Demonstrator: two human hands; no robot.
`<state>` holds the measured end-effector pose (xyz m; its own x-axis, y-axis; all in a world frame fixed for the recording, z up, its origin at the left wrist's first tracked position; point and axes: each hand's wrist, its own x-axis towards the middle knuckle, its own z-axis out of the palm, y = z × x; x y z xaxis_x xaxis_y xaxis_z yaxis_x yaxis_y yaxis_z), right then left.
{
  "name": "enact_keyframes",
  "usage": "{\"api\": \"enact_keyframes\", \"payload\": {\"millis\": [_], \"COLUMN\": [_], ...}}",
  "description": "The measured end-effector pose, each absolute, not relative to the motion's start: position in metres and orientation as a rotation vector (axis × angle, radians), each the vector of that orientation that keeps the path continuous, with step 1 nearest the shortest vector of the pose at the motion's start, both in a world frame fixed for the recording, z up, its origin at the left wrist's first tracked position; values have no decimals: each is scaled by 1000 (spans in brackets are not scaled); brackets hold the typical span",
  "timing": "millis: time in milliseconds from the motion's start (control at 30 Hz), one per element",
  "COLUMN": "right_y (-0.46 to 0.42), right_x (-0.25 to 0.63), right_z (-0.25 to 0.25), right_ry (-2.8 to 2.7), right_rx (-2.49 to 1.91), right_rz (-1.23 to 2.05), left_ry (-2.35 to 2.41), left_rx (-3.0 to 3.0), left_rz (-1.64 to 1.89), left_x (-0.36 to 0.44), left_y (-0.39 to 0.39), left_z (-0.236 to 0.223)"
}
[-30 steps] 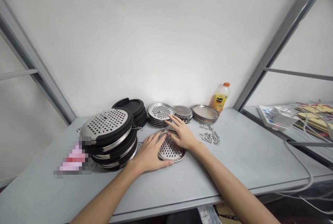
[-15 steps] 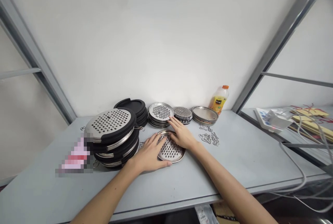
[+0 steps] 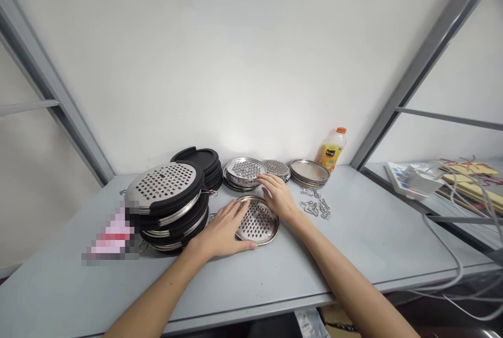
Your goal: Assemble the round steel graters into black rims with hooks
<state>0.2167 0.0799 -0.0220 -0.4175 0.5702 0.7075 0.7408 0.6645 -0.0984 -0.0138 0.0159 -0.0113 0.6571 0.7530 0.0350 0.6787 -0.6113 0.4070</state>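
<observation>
Grey tabletop (image 3: 356, 236); round silver metal disc (image 3: 245, 169) lies left of our nearer right fingers (image 3: 271, 179), grip unclear; left fingers (image 3: 227, 213) splay.

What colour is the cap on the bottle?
The cap is orange, in the head view.

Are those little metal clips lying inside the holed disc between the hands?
No, the clips lie on the table, right of the right hand.
</observation>
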Motion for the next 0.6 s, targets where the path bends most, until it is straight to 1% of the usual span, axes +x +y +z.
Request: {"api": "enact_keyframes", "payload": {"millis": [333, 600], "right_y": [75, 91], "right_x": [219, 217], "right_z": [-20, -11], "right_ry": [-2145, -2311], "right_rx": [-1065, -1028], "right_rz": [-190, -358], "left_ry": [1150, 1169], "left_rx": [2504, 2519], "left_rz": [282, 239], "left_x": [-14, -13], "left_y": [16, 17], "left_z": [-13, -12]}}
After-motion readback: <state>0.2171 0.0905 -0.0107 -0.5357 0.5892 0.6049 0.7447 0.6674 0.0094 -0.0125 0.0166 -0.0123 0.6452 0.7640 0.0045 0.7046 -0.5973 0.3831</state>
